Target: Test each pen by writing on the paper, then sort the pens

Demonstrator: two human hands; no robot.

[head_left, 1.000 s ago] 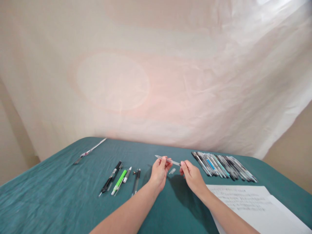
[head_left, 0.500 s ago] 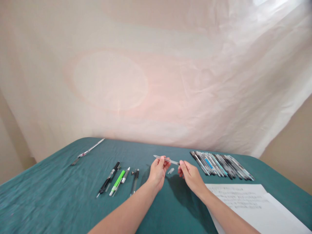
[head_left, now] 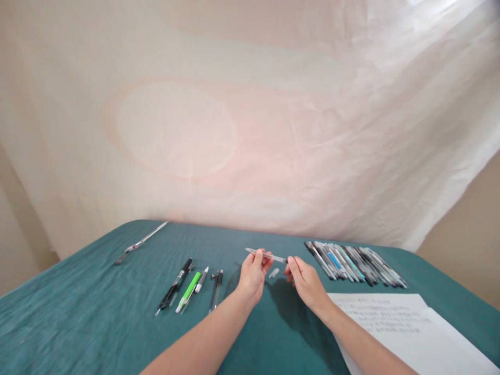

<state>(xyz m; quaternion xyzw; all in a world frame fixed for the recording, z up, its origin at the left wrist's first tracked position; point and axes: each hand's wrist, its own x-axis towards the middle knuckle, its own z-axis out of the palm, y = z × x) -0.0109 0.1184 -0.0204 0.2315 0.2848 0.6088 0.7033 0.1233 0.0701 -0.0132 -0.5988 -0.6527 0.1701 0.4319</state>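
A clear-barrelled pen [head_left: 276, 257] is held level above the table between both hands, its pointed tip to the left. My left hand [head_left: 253, 276] pinches it near the tip end. At the other end, which is dark, my right hand [head_left: 303, 281] grips with thumb and fingers. Beneath the pen, between the hands, a small translucent pen cap [head_left: 274, 273] lies on the cloth. The fingers hide part of the barrel.
The table has a dark green cloth [head_left: 97, 312]. At right lies a row of many pens [head_left: 355, 264], with written-on white paper [head_left: 394, 328] nearer me. Left are a black pen [head_left: 175, 286], a green pen [head_left: 189, 292] and pen parts [head_left: 216, 290]. A long thin pen piece [head_left: 141, 242] lies far left.
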